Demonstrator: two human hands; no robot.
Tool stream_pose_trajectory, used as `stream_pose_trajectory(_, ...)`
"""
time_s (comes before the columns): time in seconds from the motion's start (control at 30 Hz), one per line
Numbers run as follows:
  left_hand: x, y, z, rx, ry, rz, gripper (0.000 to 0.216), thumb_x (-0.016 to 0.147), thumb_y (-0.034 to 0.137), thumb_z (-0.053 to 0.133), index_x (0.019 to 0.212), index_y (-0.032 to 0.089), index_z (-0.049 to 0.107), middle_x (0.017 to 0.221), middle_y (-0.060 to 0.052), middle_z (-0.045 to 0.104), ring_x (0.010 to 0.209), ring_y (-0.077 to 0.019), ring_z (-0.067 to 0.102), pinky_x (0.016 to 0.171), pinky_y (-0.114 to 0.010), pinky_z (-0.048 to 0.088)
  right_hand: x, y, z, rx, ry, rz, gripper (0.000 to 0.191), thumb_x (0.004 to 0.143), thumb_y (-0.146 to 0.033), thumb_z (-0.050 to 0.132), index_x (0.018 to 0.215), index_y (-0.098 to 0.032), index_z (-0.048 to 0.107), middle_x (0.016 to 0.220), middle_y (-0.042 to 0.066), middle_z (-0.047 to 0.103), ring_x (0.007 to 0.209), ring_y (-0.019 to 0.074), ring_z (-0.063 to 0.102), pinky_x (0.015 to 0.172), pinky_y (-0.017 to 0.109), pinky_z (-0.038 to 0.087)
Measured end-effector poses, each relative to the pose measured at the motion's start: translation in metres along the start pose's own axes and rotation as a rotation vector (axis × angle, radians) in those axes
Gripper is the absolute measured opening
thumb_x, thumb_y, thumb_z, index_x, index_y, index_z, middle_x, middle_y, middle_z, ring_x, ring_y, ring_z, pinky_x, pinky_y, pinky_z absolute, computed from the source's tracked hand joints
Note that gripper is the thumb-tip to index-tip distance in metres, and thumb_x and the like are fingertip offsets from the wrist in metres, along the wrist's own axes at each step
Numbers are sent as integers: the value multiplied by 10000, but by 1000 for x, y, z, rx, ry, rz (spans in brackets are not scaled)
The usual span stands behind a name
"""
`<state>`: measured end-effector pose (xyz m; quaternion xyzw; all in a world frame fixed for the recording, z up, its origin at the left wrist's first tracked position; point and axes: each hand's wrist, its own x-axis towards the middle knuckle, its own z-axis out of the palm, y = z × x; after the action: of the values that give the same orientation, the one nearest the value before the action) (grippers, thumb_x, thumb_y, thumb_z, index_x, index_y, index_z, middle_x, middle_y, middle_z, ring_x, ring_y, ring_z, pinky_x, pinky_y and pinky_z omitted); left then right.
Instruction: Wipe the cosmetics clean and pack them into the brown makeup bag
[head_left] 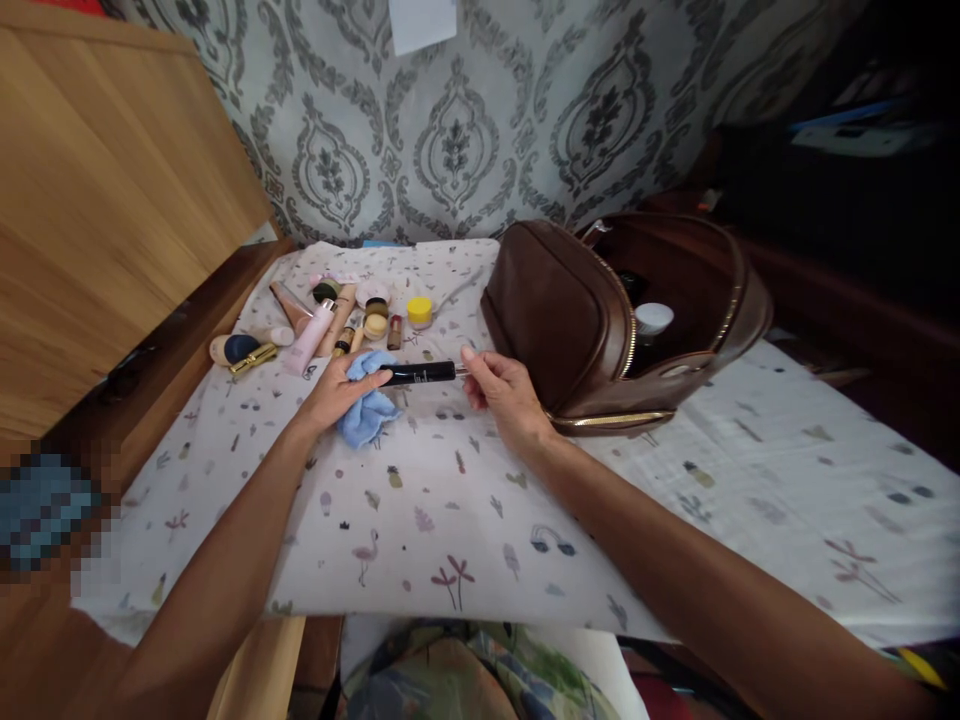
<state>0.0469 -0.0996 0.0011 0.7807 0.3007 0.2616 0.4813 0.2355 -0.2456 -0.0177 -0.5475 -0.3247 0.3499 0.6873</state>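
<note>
My left hand (341, 388) is closed around a crumpled blue cloth (367, 412) and one end of a slim black cosmetic tube (420, 373) with pale lettering. The tube lies level above the tablecloth. At its other end, a thin, shiny, pale piece runs into the closed fingers of my right hand (504, 392); those fingers hide its tip. Just right of my right hand stands a brown leather bag (555, 300), its zipped top gaping. Inside the bag a white round lid (654, 318) shows, along with something dark that I cannot make out.
Behind my left hand lie several cosmetics, among them a pink tube (311, 338), a yellow-lidded jar (420, 312), a gold tube (253, 359) and a makeup sponge (234, 349). A printed cloth (450, 500) covers the table. A wooden panel (112, 180) rises at the left, a patterned wall behind.
</note>
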Motion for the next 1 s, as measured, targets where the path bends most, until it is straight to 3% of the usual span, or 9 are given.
stream_pose_trajectory(0.13,-4,5,3,-72,7,-82,423,705,510,784,937,170,686,710,11,619,542,-140,607,454,-237,515,-1,0,1,16,8,33,609,656,-758,753,608,-202,511,546,-38,520,450,69,418,433,227,325)
stream_pose_trajectory(0.3,-6,10,3,-119,83,-166,534,634,548,831,958,144,701,664,17,636,482,-132,598,403,-225,505,-2,-3,4,144,-28,19,556,606,-640,824,880,-204,615,644,-48,602,503,87,515,442,204,330)
stream_pose_trajectory(0.6,-10,22,11,-268,205,-260,605,488,538,893,872,133,659,545,57,596,386,-117,561,345,-207,482,-6,-9,8,200,-57,31,486,636,-591,786,809,-205,545,589,-64,603,444,70,497,431,195,317)
stream_pose_trajectory(0.87,-13,36,20,-388,315,-258,508,706,374,815,1142,172,650,528,76,600,322,-116,556,315,-184,460,-4,-8,10,200,-52,46,571,602,-691,763,773,-216,496,563,-69,580,424,75,483,429,202,334)
stream_pose_trajectory(1.0,-12,36,22,-422,341,-294,440,774,351,780,1157,183,644,480,87,565,280,-118,530,288,-171,429,-4,-5,11,191,-46,34,578,621,-714,741,773,-223,477,576,-68,572,423,76,467,418,206,314)
